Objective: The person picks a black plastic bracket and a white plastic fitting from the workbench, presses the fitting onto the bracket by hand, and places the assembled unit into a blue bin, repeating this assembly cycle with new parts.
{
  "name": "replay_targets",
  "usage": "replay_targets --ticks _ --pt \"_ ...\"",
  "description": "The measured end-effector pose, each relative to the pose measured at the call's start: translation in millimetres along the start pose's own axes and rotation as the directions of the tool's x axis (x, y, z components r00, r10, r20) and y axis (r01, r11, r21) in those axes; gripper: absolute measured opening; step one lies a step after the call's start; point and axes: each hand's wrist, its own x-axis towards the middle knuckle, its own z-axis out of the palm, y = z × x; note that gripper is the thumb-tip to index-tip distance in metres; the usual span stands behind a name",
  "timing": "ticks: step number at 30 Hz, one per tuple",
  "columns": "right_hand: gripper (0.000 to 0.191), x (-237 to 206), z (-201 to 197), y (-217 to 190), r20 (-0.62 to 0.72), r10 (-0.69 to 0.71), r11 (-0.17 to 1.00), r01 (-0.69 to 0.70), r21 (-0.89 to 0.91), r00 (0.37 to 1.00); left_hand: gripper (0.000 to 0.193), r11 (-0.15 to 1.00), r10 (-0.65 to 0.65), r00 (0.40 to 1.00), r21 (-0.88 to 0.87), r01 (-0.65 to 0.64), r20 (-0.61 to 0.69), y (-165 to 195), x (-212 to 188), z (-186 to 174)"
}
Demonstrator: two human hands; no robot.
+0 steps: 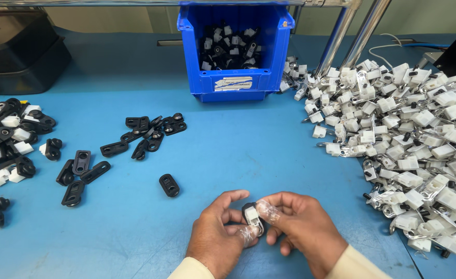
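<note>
Blue surface [248,155] carries it all. Low in the middle, the left hand [218,235] and right hand [301,227] meet, fingers of both pinched on one small black-and-white part [251,213], mostly hidden by them. One black link [169,185] lies alone nearby. White clips [419,139] heap at right, too many to count. One blue bin [236,49] stands behind, contents hard to make out.

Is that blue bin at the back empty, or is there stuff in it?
Not empty. The blue bin holds a heap of small black-and-white parts, seen through its open front.
</note>
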Motion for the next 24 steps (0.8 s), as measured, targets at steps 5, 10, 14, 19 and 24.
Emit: replay_targets --ticks 5,10,14,19,24 --pt "0.020 13.1 -6.6 -10.8 0.112 0.051 0.995 -0.041 -0.090 0.992 0.042 0.989 -0.004 0.999 0.150 -0.002 0.038 6.6 -0.5 -1.3" --pt "0.017 15.1 10.0 -0.2 -0.086 -0.096 0.975 0.077 -0.207 0.992 0.032 0.975 -0.029 0.998 0.219 0.042 -0.061 15.7 -5.1 7.7" --pt "0.023 -3.3 19.4 22.4 0.012 -0.820 0.442 0.647 -0.621 0.572 0.028 0.981 -0.117 0.984 0.142 0.136 -0.134 16.6 -5.3 10.5" --pt "0.042 -13.9 3.5 27.9 0.285 -0.893 0.070 0.734 -0.675 0.347 0.036 0.996 -0.091 0.991 0.000 0.091 -0.097 5.9 1.8 7.9" --pt "0.028 -12.9 6.2 20.1 -0.105 -0.168 0.969 0.145 -0.200 0.980 0.039 0.994 -0.055 0.997 -0.096 0.049 -0.057 -2.7 6.0 1.8"
